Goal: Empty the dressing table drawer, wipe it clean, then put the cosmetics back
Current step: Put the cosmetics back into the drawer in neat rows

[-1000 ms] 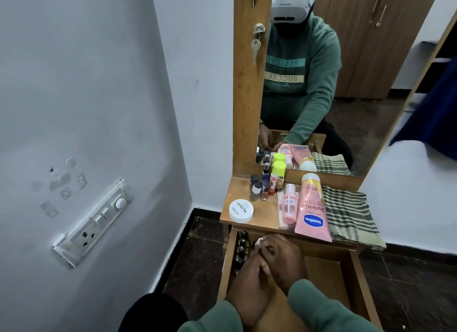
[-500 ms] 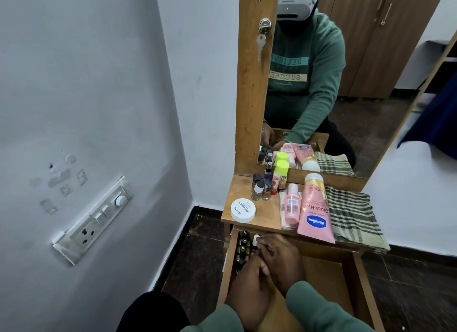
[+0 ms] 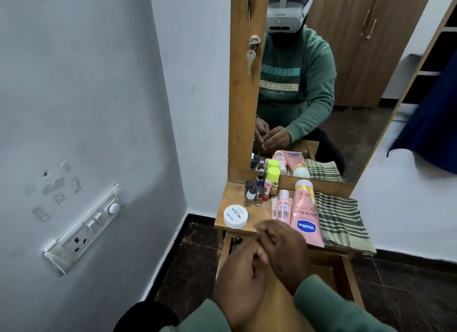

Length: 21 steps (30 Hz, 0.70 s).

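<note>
on the grey wall at far left, a white switch panel [image 3: 84, 229] sits tilted in the wide-angle view. next comes the wooden dressing table [image 3: 232, 193], set in the corner. a white round jar [image 3: 235, 216] with "nail polish" on its lid lies near the table's front left corner. behind it, a cluster of small bottles [image 3: 254, 193] stands upright, just beside a taller bottle with a lime-green cap [image 3: 272, 176]. a key [image 3: 251, 57] hangs from a lock in the mirror's wooden frame above.

the left hand [image 3: 241, 282] and the right hand [image 3: 282, 247] meet over the table's front edge, above the open drawer [image 3: 274, 304]. the fingers of both are curled and touch one another, the right hand lying partly over the left. i cannot tell whether either has hold of anything, since the fingers hide what is between them. a few dark little bottles [image 3: 236, 242] show in the drawer's left side, just past the left hand's fingers, and bare wood shows between the two green sleeves.

right of the hands, a small pink bottle [image 3: 283, 207] lies flat, touching a large pink vaseline tube [image 3: 305, 218] whose cap points at the mirror [image 3: 321, 84]. a folded green-striped cloth [image 3: 340, 220] covers the table's right end, beside the tube.
</note>
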Each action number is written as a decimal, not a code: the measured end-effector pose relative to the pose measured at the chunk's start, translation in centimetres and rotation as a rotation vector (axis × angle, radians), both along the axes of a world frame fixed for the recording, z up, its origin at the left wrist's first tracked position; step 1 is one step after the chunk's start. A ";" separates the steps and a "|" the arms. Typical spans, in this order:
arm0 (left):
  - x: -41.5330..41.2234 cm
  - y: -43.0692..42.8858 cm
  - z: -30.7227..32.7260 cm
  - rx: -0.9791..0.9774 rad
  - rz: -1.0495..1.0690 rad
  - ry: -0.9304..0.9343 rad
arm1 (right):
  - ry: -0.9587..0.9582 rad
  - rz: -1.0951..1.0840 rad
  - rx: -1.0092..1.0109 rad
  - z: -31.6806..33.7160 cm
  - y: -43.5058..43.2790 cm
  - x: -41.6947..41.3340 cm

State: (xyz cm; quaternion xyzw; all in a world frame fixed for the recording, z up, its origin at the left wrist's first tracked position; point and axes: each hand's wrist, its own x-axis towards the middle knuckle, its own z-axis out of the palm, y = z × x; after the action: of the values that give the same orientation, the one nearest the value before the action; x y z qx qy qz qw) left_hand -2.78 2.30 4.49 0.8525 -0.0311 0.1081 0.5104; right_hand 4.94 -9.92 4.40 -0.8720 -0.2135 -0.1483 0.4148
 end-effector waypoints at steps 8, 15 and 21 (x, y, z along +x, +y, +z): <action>9.5 4.0 5.6 -0.125 0.206 0.001 | -0.022 -0.089 -0.363 9.0 4.1 10.0; 14.1 5.8 4.9 -0.050 0.213 0.181 | -0.043 -0.114 -0.793 8.7 7.6 13.9; 14.5 5.8 3.8 -0.012 0.222 0.187 | -0.039 -0.119 -0.829 7.3 8.0 14.4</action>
State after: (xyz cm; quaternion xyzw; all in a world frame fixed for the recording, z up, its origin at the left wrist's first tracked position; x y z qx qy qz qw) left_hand 11.72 8.05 8.26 0.8541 0.1116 0.0843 0.5010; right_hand 19.37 -1.90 11.67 -0.9729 -0.2123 -0.0899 0.0152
